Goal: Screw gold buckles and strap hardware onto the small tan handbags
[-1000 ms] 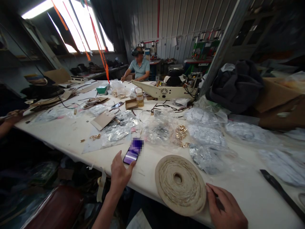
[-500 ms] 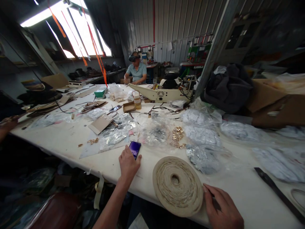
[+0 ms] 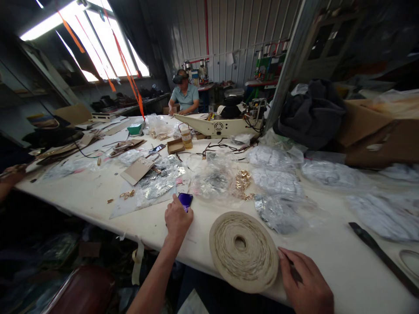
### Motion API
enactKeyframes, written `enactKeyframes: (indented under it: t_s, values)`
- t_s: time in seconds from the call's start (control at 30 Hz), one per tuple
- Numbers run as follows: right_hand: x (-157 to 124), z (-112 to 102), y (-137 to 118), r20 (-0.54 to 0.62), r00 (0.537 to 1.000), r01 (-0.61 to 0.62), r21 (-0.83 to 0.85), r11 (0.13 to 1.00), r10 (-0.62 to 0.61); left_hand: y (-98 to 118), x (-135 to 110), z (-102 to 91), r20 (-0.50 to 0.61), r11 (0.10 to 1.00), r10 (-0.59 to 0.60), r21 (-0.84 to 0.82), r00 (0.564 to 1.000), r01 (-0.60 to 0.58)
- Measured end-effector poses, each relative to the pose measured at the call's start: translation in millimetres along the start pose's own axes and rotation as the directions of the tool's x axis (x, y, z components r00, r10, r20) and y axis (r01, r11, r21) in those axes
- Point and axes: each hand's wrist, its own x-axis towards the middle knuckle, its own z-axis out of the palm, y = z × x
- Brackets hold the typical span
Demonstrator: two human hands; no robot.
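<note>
My left hand is closed around a phone with a lit purple screen, near the table's front edge. Its fingers and thumb cover the phone's lower part. To the right, a large flat roll of beige strip lies with its round core hole facing up, jutting over the edge of the table. My right hand pinches at the roll's right rim, thumb and forefinger together; whether a loose strip end is between them I cannot make out. Gold-coloured metal pieces lie beyond the roll.
Plastic bags of silvery pieces and white bundles cover the table's middle and right. A dark strap lies far right. Behind stand a cream machine and a seated person. Another person's hand is at left.
My left hand has slid slightly upward over the phone, covering more of its screen. My right hand stays at the roll's rim. The whole view has shifted a little.
</note>
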Motion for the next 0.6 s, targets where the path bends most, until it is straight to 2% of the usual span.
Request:
enactKeyframes:
  t_s: [0.07, 0.13, 0.2, 0.27, 0.33, 0.4, 0.47, 0.53, 0.57, 0.6]
  values:
    - [0, 0, 0, 0.0, 1.0, 0.0, -0.004, 1.0, 0.0, -3, 0, -2.0, 0.016, 0.999, -0.001, -0.034, 1.0, 0.001]
    - [0, 0, 0, 0.005, 1.0, -0.009, -0.006, 1.0, 0.009, -8, -5, -8.6, -0.011, 0.997, 0.046, -0.067, 0.999, -0.047]
    - [0, 0, -2, 0.003, 1.0, -0.018, -0.002, 1.0, 0.018, -12, -18, -20.2, -0.126, 0.986, 0.123, -0.098, 0.984, -0.136]
    - [0, -1, -2, -0.002, 1.0, -0.025, 0.005, 1.0, 0.025, -16, -39, -33.7, -0.287, 0.962, 0.176, -0.151, 0.942, -0.226]
    - [-1, -1, -1, -0.01, 1.0, -0.024, 0.017, 1.0, 0.024, -21, -64, -43.2, -0.365, 0.914, 0.202, -0.264, 0.909, -0.309]
    - [-2, 2, 3, -0.017, 0.999, -0.027, 0.037, 0.999, 0.028, -25, -86, -44.4, -0.294, 0.839, 0.229, -0.423, 0.928, -0.341]
    - [-3, 6, 7, -0.024, 0.999, -0.036, 0.055, 0.998, 0.037, -29, -100, -38.4, -0.124, 0.786, 0.237, -0.558, 0.964, -0.265]
    - [-2, 7, 5, -0.023, 0.997, -0.065, 0.082, 0.995, 0.067, -33, -104, -30.2, -0.018, 0.781, 0.232, -0.592, 0.973, -0.197]
    - [0, 5, 1, -0.018, 0.996, -0.09, 0.107, 0.99, 0.092, -35, -103, -26.3, -0.026, 0.787, 0.241, -0.579, 0.97, -0.211]
    - [2, 1, -4, -0.008, 0.992, -0.125, 0.14, 0.982, 0.127, -37, -100, -22.0, -0.078, 0.789, 0.277, -0.551, 0.958, -0.273]
